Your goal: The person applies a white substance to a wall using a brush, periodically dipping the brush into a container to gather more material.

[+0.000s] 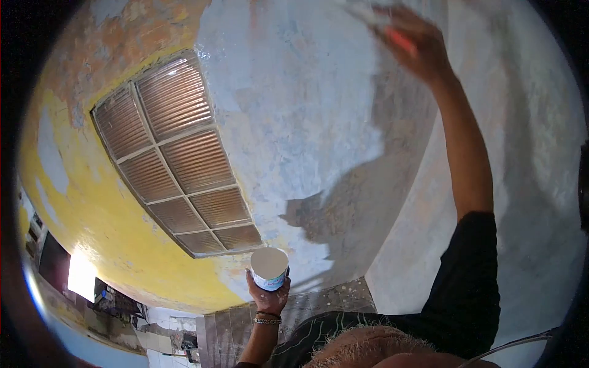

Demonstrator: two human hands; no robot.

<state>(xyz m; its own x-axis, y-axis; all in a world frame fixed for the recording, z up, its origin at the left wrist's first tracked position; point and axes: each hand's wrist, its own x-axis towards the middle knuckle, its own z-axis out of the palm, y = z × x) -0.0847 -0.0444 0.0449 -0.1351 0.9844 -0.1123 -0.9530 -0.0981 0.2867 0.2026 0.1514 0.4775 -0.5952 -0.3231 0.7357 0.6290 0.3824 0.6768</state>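
Observation:
My left hand (268, 299), with a bracelet at the wrist, grips a small round tub (270, 283) from below, fingers up its sides. The tub has a blue-and-white label, and its round top looks pale grey-beige. High at the upper right, my right hand (414, 46) is raised against the wall (294, 104) and closed around a red-handled paintbrush (400, 40). Motion smears the brush, and its pale end points up and left over the wall. This wall is patchy grey-white and light blue.
A barred window (178, 147) with ribbed panes is set in the wall at left, beside peeling yellow paint (116, 227). A pale side wall (527, 153) meets it at right. Below, a spotted covering (227, 331) lies on the floor. A bright light (81, 276) shines at lower left.

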